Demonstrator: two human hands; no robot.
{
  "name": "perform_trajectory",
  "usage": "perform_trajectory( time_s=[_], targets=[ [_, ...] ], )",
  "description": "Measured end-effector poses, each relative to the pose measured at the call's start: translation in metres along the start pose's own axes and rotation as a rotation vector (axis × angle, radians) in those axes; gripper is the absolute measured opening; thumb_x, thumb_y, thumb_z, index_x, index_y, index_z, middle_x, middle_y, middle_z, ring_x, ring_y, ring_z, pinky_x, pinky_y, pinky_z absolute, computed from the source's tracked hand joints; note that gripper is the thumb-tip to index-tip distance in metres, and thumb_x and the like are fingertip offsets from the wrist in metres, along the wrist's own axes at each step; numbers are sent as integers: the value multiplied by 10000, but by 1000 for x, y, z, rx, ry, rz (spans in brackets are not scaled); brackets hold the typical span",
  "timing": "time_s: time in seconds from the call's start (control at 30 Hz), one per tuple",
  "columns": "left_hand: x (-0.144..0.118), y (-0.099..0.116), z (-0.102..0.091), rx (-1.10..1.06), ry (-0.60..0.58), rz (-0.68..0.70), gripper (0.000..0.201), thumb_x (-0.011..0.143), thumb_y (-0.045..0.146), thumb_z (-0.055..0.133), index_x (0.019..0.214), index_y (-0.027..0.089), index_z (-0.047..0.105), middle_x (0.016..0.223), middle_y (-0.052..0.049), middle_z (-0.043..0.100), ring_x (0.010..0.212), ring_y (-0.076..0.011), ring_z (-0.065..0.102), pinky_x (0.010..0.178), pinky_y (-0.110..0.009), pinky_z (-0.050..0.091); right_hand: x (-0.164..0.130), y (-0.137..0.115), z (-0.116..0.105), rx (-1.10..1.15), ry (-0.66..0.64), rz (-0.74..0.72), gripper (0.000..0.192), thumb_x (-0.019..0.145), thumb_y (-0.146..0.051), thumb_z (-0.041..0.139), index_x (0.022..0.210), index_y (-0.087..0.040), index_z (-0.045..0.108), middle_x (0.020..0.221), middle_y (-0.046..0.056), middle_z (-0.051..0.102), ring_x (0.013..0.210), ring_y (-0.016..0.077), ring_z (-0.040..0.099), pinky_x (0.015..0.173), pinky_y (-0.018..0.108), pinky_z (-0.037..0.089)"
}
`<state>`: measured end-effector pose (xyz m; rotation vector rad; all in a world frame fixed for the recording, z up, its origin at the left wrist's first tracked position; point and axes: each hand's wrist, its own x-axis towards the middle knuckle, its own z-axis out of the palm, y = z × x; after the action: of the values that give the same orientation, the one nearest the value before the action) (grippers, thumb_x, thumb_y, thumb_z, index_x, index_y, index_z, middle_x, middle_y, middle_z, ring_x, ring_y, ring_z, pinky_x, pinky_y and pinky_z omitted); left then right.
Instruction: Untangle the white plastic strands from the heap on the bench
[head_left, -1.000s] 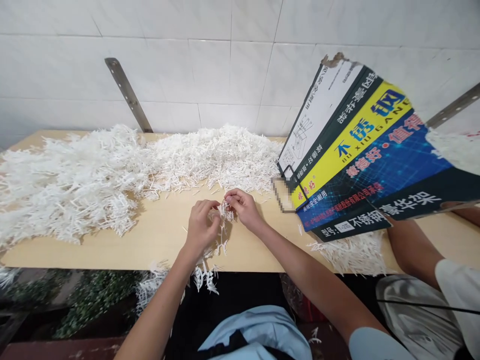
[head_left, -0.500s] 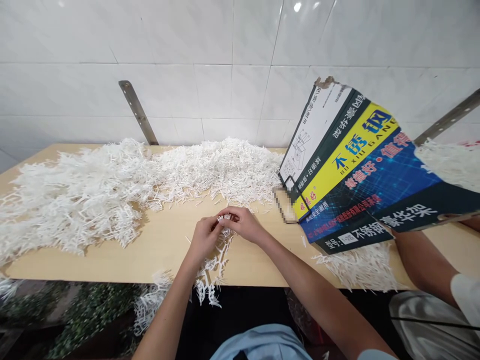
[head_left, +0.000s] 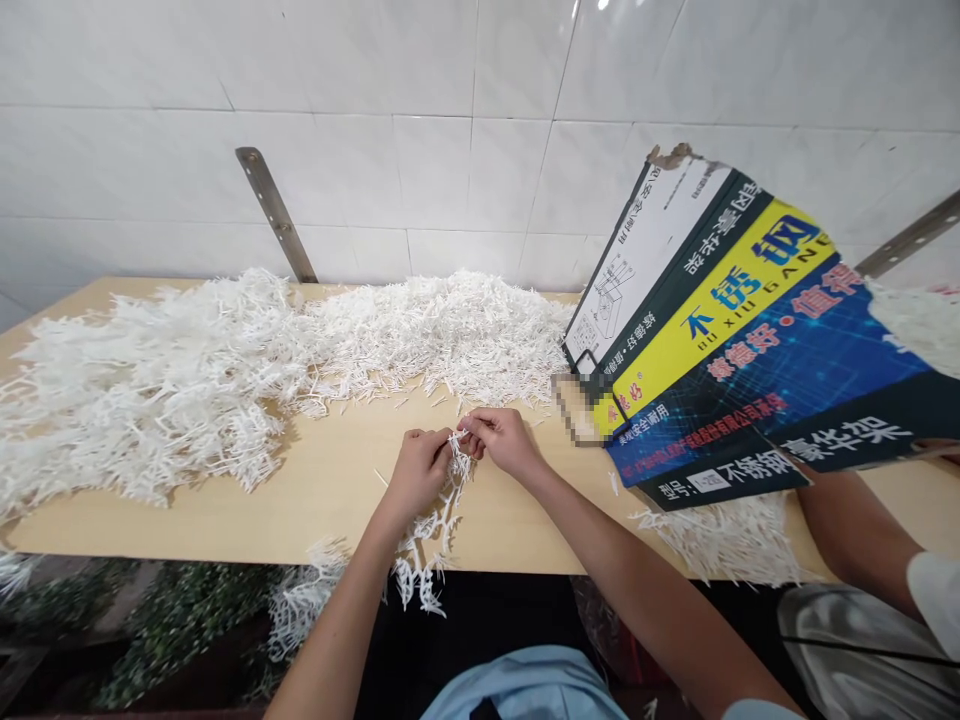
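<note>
pinching white strands over table

This looks like a small workshop. A long bench stands against a white tiled wall. Big heaps of little white bits lie on it. A printed cardboard sheet stands up on the bench, and another person's arm shows beside it. Green leaves sit down below.
</note>
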<state>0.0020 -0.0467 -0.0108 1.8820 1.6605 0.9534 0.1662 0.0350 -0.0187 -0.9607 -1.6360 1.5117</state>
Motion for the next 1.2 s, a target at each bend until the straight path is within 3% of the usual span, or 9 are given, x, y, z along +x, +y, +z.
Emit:
perform_trajectory(
  time_s=[0.13,0.2,0.3,0.37,0.43,0.57,0.77,1.03,1.2],
  targets=[
    [-2,0,1,44,-22,-17,252,893,199,431,642,221,438,578,8,508,657,-188,484,883,-373,408,10,11,-9,181,353,-13,445,858,-633,672,775,-197,638,636,2,612,465,122,523,419,249,423],
    [-3,0,1,46,-14,-38,269,897,222,431,633,227,381,568,12,466,670,-198,491,870,-374,415,13,11,-12,113,440,-67,432,920,-618,608,797,-204,629,646,-3,595,503,129,519,464,257,442],
    [-2,-1,2,40,17,-67,293,932,261,419,646,233,359,549,31,415,614,-187,457,837,-366,416,10,5,-10,-208,310,-231,325,995,-488,571,1002,-205,729,914,77,734,837,211,683,768,348,569],
    [0,-2,3,28,32,-72,309,951,285,419,650,232,374,545,35,427,601,-179,446,818,-357,408,5,-1,-5,-372,210,-366,314,1021,-403,555,1206,-226,736,1260,119,723,1178,262,654,1035,427,508],
    [0,-3,4,-6,47,-79,319,969,316,417,663,227,420,554,29,467,615,-179,456,782,-341,391,0,-4,-2,-448,73,-459,326,1027,-379,565,1269,-239,732,1381,115,685,1298,277,594,1121,462,443],
    [1,-4,2,-82,41,-89,330,988,363,416,709,217,515,544,35,479,597,-174,436,723,-327,345,-2,0,0,-461,-93,-470,225,987,-389,650,1024,-228,802,1022,91,794,1009,264,678,915,410,515],
    [3,4,2,-99,-19,-44,368,1016,368,407,685,207,405,563,61,397,578,-136,382,813,-330,344,0,6,0,-390,208,-309,320,976,-360,618,723,-207,739,680,32,689,663,193,605,678,317,451],
    [3,13,5,-187,-68,-50,417,1013,413,419,655,213,342,550,57,329,574,-140,340,731,-318,325,-9,1,0,-319,328,-295,387,980,-442,589,692,-201,683,614,21,656,564,163,545,589,292,391],
    [-1,10,6,-99,-132,-36,432,960,389,487,597,213,332,544,29,369,660,-172,421,806,-334,349,4,8,-14,-203,673,-194,511,1047,-529,428,651,-222,532,554,-6,517,538,159,473,563,293,367]
  ],
)
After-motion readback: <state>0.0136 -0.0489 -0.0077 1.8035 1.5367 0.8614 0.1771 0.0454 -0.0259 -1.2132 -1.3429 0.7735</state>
